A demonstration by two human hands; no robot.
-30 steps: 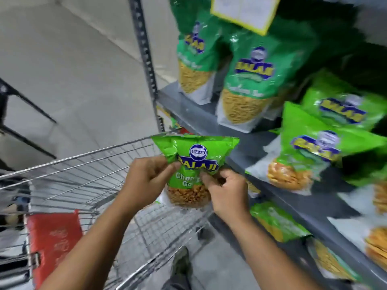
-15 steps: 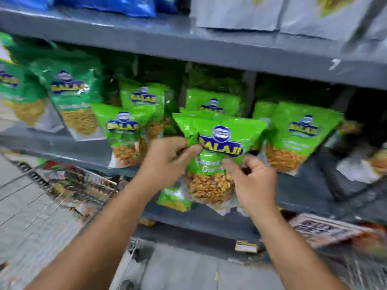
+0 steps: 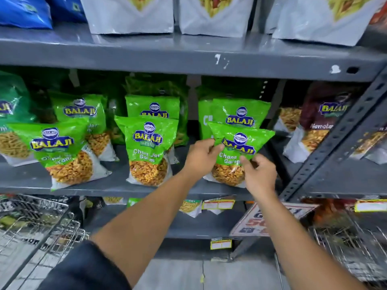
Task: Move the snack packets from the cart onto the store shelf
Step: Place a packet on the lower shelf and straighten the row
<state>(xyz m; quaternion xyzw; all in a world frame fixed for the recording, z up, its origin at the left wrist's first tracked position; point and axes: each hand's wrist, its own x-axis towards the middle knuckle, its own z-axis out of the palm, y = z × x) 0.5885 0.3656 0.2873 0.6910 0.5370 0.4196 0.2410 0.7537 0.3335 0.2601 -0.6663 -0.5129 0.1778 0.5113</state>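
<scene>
Closest in, a wire metal shopping cart point(image 3: 35, 222) sits at the lower left, its basket blurred, and a second wire basket point(image 3: 345, 250) shows at the lower right. Above them a tilted white and red price sign point(image 3: 270, 218) hangs beside yellow price tags point(image 3: 218, 205) on the edge of the lower shelf. The grey metal store shelf point(image 3: 117, 186) carries a row of green Balaji packets: one leaning left packet point(image 3: 60, 151), one upright middle packet point(image 3: 149, 150), more stacked behind. A slanted grey perforated upright point(image 3: 335, 135) crosses the right side, with a maroon Navratan packet point(image 3: 322, 120) behind it.

The held green Chana Garam snack packet point(image 3: 238, 155) stands at the right of the row, bottom edge on the shelf board, glossy green top with blue and yellow logo, clear window of orange snack below. Another green packet point(image 3: 240, 115) stands just behind it.

Both arms reach forward. The left hand point(image 3: 202, 155) pinches the packet's upper left corner; the right hand point(image 3: 258, 171) grips its lower right side, thumb across the front. Farthest up, white pouches point(image 3: 213, 19) and blue bags point(image 3: 25, 11) line the top shelf.
</scene>
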